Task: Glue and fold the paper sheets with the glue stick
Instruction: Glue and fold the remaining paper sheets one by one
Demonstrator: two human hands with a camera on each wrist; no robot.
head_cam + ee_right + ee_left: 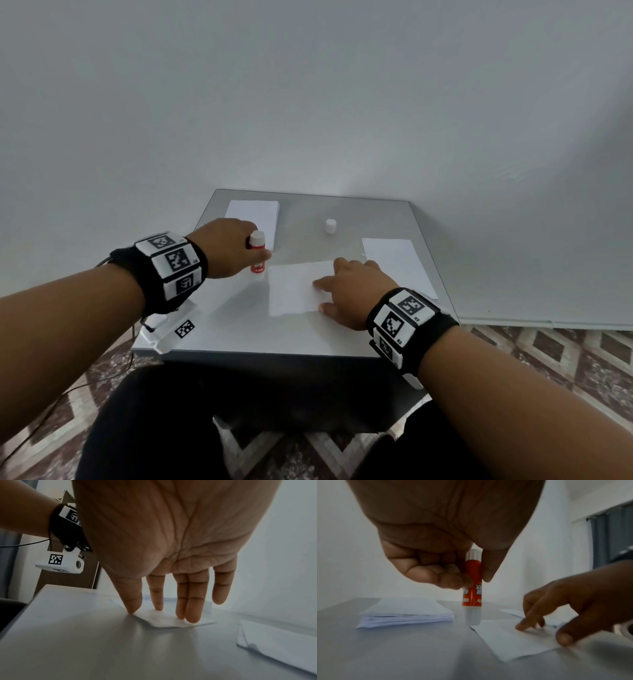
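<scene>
My left hand grips a red and white glue stick upright, its uncapped end down on the table by the left edge of a white paper sheet. The left wrist view shows fingers and thumb pinching the glue stick just beside the sheet. My right hand rests on the sheet's right part with straight, spread fingers pressing it flat. The sheet lies in the middle of the grey table.
A stack of white sheets lies at the back left, also visible as the stack. The white cap stands at the back centre. More paper lies at the right, near the table's edge. A wall stands behind.
</scene>
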